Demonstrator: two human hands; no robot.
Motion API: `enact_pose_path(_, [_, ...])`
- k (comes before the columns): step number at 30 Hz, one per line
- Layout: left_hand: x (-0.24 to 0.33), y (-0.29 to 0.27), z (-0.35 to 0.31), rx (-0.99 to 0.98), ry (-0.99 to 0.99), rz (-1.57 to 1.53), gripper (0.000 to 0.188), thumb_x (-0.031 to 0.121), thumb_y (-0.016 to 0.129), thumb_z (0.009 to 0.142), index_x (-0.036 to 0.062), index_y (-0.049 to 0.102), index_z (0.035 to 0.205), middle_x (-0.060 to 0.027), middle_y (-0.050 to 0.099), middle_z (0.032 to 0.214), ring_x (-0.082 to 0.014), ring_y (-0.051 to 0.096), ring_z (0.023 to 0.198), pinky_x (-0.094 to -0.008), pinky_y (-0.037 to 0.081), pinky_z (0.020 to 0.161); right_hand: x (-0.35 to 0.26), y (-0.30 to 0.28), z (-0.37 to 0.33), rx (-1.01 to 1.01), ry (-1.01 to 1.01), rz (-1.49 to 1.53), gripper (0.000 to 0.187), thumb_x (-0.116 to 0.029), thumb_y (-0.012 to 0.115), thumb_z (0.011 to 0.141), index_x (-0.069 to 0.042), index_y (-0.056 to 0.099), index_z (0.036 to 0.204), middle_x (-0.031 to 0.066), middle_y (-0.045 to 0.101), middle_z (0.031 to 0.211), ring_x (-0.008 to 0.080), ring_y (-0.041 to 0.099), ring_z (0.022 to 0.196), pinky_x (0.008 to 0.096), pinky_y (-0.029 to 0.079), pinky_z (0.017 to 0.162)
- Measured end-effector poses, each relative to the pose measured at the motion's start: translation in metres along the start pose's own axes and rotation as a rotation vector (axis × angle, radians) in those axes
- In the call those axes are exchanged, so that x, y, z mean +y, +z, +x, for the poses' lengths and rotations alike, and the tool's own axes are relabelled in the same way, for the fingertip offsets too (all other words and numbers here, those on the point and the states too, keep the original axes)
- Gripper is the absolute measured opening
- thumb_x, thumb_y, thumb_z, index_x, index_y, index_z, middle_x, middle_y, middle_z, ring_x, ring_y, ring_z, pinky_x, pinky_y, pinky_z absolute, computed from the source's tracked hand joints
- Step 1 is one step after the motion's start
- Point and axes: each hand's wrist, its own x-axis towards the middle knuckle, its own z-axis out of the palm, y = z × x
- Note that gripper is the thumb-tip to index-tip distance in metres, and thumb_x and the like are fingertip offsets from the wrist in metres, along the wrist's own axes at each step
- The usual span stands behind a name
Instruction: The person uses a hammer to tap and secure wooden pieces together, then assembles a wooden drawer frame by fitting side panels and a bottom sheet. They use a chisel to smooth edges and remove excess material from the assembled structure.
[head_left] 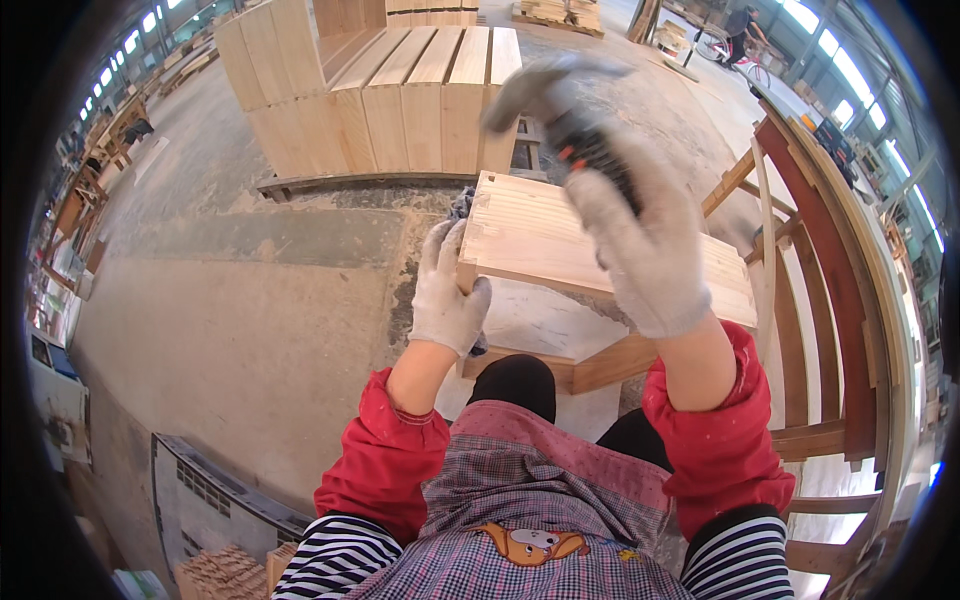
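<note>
My right hand (650, 240), in a pale work glove, is raised over the wood and closed round the black handle of a hammer (590, 140). The hammer's metal head is blurred by motion. Before my knees lies a pale wooden drawer box (540, 225), with joint marks at its left end. My left hand (446, 290), also gloved, grips that left end, thumb on the near side and fingers along the corner. Dark cloth (462, 204) shows between the fingers and the wood. The drawer's near lower side (610, 362) shows below the upper panel.
A large stack of pale wooden drawers (420, 110) stands on a low pallet ahead. A wooden rack (815, 300) rises close on my right. At lower left sits a grey panel-like case (215, 500) beside small wood pieces (225, 575). A person (740, 35) is near a bicycle far off.
</note>
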Motion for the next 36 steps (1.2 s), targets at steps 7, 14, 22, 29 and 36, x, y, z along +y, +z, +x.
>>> enact_pose_path(7, [-0.002,-0.004,0.0,-0.018,-0.014,0.013,0.066,0.004,0.063,0.073,0.0068,0.044,0.137,-0.0196,0.042,0.14,-0.0412,0.046,0.125,-0.044,0.042,0.104,0.006,-0.016,0.02,-0.222,0.051,-0.234,0.035,-0.024,0.065,0.09,-0.004,0.062,0.119,0.0117,0.068,0.089,0.0196,0.065,0.081,0.0334,0.051,0.076])
enact_pose_path(14, [-0.002,-0.002,0.003,-0.032,-0.054,0.002,0.067,0.004,0.063,0.074,0.0083,0.044,0.138,-0.0192,0.041,0.141,-0.0404,0.045,0.127,-0.0439,0.042,0.103,0.037,-0.009,0.027,-0.315,-0.013,-0.393,0.033,-0.026,0.062,0.091,-0.006,0.063,0.117,0.0186,0.068,0.095,0.026,0.068,0.085,0.035,0.051,0.073])
enact_pose_path(22, [-0.005,-0.001,0.001,-0.016,-0.013,0.015,0.061,0.005,0.062,0.075,0.0059,0.047,0.135,-0.0187,0.043,0.141,-0.0393,0.048,0.124,-0.0429,0.041,0.104,0.026,0.001,0.029,-0.181,-0.058,-0.293,0.031,-0.029,0.062,0.089,-0.008,0.065,0.112,0.0184,0.068,0.086,0.0312,0.068,0.082,0.0378,0.052,0.072])
enact_pose_path(29, [-0.032,-0.006,0.004,-0.183,-0.086,-0.227,0.046,0.004,0.063,0.081,-0.0007,0.057,0.126,-0.0179,0.046,0.142,-0.0301,0.046,0.13,-0.0371,0.036,0.109,0.041,0.004,0.037,0.001,-0.184,-0.35,0.035,-0.029,0.064,0.088,-0.007,0.062,0.115,0.0188,0.068,0.098,0.04,0.065,0.091,0.0421,0.052,0.079])
enact_pose_path(36, [-0.038,-0.023,0.019,-0.223,0.15,-0.244,0.058,0.012,0.058,0.087,0.0022,0.042,0.143,-0.0176,0.035,0.148,-0.0293,0.036,0.137,-0.0379,0.03,0.113,0.041,-0.048,0.021,-0.202,0.096,-0.403,0.039,-0.028,0.065,0.086,-0.005,0.061,0.117,0.0196,0.068,0.092,0.0367,0.066,0.088,0.0401,0.051,0.078])
